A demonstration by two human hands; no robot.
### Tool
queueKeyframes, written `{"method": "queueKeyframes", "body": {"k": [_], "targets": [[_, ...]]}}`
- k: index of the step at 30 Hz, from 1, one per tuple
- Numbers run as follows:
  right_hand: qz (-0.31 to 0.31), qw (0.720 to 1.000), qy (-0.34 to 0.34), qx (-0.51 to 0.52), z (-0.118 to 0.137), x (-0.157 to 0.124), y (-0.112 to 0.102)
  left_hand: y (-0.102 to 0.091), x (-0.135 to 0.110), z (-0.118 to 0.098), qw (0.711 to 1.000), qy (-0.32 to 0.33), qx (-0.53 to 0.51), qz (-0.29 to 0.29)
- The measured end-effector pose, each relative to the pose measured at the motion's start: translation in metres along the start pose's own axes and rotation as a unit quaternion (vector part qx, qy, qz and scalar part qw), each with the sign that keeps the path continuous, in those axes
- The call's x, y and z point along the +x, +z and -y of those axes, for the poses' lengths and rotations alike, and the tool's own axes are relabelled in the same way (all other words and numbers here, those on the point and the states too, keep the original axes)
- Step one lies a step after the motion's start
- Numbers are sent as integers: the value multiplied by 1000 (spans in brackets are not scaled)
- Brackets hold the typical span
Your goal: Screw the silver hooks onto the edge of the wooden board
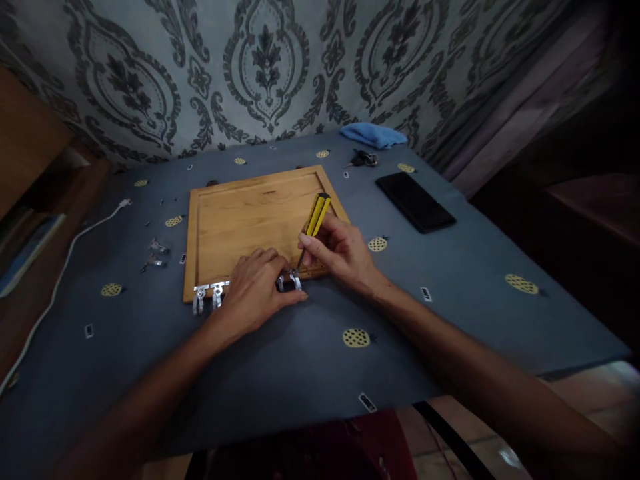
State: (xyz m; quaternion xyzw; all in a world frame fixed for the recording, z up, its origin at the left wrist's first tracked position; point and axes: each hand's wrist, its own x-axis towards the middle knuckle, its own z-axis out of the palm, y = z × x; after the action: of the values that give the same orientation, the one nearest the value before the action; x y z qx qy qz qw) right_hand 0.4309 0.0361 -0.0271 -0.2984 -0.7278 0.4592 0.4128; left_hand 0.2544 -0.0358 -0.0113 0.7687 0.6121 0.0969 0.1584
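A yellow-and-black screwdriver [317, 215] stands tilted in my right hand [345, 253], its handle pinched between thumb and fingers. The shaft points down at a metal hook [296, 280] on the near edge of a framed wooden board [245, 220]. My left hand [255, 283] lies over that edge, fingers bent on the wood and thumb stretched along the hook's lower end, holding it there. Left of this hand, more shiny hooks hang from a metal strip [205, 288] along the edge. The left palm hides part of the strip.
Loose metal hooks [157, 253] and tiny screws [161, 201] lie left of the board. A white cable [75, 240] runs along the left side. On the right are a black phone [415, 201], keys [363, 159] and a blue cloth [374, 135]. Patterned fabric [265, 60] hangs behind the table.
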Motion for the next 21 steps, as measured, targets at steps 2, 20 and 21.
{"method": "queueKeyframes", "body": {"k": [2, 20, 21], "targets": [[-1, 1000, 2, 2, 0, -1, 1, 1, 0, 0, 1000, 2, -1, -4], [-80, 997, -4, 9, -12, 1, 0, 0, 0, 0, 1000, 10, -5, 0], [-81, 996, -7, -27, -14, 1, -2, 0, 0, 1, 1000, 11, -5, 0]]}}
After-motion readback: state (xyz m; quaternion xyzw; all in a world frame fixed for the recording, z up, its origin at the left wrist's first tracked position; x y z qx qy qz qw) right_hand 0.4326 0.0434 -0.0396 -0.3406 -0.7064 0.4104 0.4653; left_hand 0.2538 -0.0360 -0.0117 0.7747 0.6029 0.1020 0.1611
